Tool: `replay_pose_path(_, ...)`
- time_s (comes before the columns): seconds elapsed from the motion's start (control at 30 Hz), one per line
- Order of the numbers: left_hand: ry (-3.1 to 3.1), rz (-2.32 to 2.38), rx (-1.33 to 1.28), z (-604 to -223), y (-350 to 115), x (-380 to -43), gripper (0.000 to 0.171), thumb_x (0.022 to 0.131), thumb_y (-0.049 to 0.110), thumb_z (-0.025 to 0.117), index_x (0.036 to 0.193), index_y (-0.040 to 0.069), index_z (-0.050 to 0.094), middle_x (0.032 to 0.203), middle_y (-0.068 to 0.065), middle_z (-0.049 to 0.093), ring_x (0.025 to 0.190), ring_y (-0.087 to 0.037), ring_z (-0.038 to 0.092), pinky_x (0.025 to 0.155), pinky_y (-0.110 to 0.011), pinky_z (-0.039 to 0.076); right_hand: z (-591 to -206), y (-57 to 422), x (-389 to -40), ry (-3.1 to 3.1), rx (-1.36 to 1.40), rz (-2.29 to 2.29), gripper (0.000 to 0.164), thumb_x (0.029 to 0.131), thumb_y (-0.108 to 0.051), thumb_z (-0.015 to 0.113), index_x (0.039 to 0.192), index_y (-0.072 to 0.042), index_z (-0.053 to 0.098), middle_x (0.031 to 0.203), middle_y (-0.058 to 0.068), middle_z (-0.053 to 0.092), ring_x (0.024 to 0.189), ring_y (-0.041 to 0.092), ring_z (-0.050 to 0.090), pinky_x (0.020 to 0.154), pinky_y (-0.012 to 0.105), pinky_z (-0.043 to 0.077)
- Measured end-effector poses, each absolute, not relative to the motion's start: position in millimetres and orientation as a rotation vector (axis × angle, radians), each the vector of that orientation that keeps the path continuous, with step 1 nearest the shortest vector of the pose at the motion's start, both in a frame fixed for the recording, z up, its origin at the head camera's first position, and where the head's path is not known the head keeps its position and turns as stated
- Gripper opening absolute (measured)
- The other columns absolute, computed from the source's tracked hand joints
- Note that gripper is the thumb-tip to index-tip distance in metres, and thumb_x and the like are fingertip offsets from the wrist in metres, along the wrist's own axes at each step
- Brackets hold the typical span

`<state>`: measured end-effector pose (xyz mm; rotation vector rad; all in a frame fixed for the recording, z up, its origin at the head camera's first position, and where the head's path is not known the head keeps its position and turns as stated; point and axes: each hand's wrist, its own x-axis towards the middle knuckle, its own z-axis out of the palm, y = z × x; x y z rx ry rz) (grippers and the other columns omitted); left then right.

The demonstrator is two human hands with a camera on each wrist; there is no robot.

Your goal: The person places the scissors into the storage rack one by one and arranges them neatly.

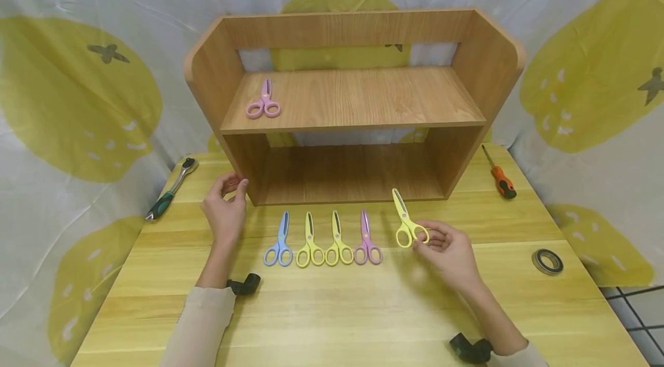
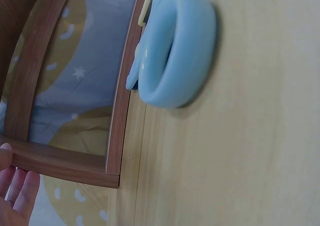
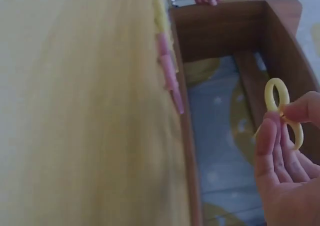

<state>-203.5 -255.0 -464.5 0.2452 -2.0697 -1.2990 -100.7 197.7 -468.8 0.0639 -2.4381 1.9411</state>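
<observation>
The shelf (image 1: 363,96) holds pink scissors (image 1: 265,97). My left hand (image 1: 225,212) grips its side; my right hand (image 1: 450,253) pinches yellow scissors (image 1: 404,217) in front.

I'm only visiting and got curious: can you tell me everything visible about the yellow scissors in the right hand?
The yellow scissors look plastic, with two rounded finger loops, a small pivot and a dark strip along the blades, which appear closed. They are held above the table, before the right part of the wooden shelf, tips pointing toward it and leaning slightly left. The right hand pinches them at the loops; nothing else appears to touch them.
</observation>
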Motion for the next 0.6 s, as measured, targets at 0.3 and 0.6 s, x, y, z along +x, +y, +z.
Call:
replay_pose_path(0.3,-2.078,-1.287,0.253,-465,-255,-202,0.023,0.095,0.018,0.077,0.114,0.006,0.074,0.105,-0.008,0.079,0.087,0.003,0.067,0.073,-0.006,0.056,-413,184,-96,-2.121,0.458,2.120,0.044,0.086,0.013,0.074,0.128,0.014,0.061,0.090,0.001,0.074,0.079,0.013,0.075,0.074,0.032,0.066)
replay_pose_path(0.6,-2.070,-1.290,0.248,-464,-254,-203,0.022,0.095,0.018,0.076,0.114,0.007,0.075,0.105,-0.010,0.078,0.087,0.004,0.068,0.074,-0.006,0.056,-344,155,-122,-1.978,0.635,2.065,0.044,0.087,0.007,0.077,0.129,0.008,0.065,0.090,0.005,0.073,0.078,0.013,0.073,0.075,0.027,0.065)
